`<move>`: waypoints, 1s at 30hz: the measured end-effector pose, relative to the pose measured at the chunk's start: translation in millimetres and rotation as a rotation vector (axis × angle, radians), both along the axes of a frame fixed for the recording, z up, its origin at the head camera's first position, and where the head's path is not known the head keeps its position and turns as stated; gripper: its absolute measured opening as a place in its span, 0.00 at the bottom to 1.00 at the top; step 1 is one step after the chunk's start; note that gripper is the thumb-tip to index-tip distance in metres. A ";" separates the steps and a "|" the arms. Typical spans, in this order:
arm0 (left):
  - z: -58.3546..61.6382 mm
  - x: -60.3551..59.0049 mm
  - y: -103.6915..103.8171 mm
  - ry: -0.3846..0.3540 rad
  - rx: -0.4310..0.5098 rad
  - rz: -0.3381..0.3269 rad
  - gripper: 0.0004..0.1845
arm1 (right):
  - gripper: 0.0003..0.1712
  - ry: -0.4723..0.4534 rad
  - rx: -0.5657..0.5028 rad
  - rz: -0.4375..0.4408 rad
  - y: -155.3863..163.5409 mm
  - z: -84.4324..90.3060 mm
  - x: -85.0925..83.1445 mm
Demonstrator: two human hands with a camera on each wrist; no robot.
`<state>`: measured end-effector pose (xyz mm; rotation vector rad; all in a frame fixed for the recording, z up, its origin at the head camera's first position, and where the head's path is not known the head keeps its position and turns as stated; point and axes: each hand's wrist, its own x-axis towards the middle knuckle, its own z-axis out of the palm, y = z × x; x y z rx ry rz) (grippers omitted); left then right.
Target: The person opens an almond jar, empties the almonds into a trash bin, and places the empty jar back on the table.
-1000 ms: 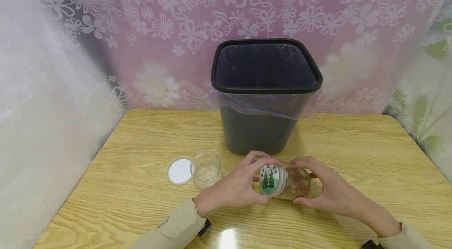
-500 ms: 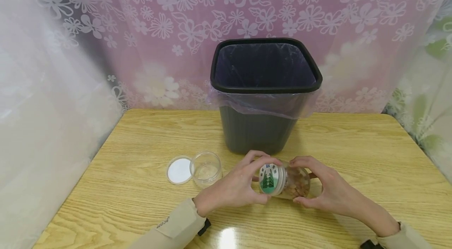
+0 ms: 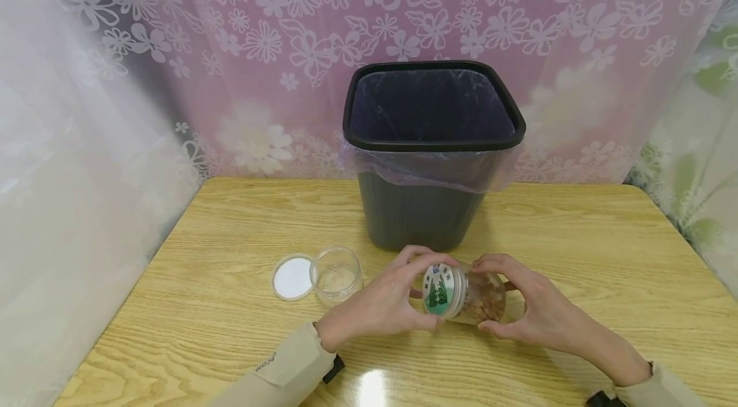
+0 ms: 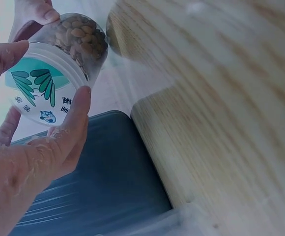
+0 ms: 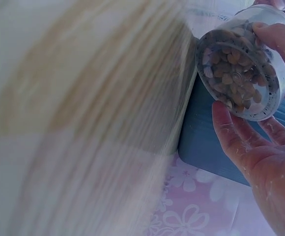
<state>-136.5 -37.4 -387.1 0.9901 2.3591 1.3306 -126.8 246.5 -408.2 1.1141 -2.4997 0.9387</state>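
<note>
A clear jar [image 3: 485, 298] holding brown nuts or kernels [image 4: 81, 34] lies tilted on its side between both hands, low over the table. Its screw lid [image 3: 439, 291], printed with green leaves and dark characters, faces left toward the person. My left hand [image 3: 386, 301] grips the lid's rim, thumb below and fingers above. Around the jar's base end curls my right hand [image 3: 536, 304]. In the right wrist view the jar's round bottom [image 5: 238, 73] shows the kernels through the plastic.
Left of the hands stand an open clear jar [image 3: 340, 295] and a flat white disc-like lid [image 3: 293, 279] beside it. Just behind the hands rises a dark bin [image 3: 423, 208] with a purplish liner. Floral curtains hang behind the wooden table [image 3: 259, 221].
The printed face of the lid has turned slightly, its blue mark shifting a little up and left. Both hands keep their hold in nearly the same place.
</note>
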 end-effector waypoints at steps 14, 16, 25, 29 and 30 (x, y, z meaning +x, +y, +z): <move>1.8 3.4 2.1 -0.109 -0.002 0.066 0.44 | 0.51 -0.011 0.014 -0.025 -0.2 0.9 2.0; 2.5 4.0 2.5 -0.125 -0.005 0.077 0.44 | 0.51 -0.007 0.011 -0.022 -0.2 0.6 1.8; 3.2 5.1 3.7 -0.171 0.014 0.103 0.43 | 0.51 0.006 -0.005 -0.001 0.6 -0.7 0.9; 1.6 5.4 3.2 -0.157 0.016 0.098 0.44 | 0.52 0.012 -0.005 0.009 0.2 -0.8 0.0; 1.1 5.5 2.9 -0.147 0.012 0.097 0.44 | 0.52 0.011 -0.006 0.011 -0.1 -0.7 -0.1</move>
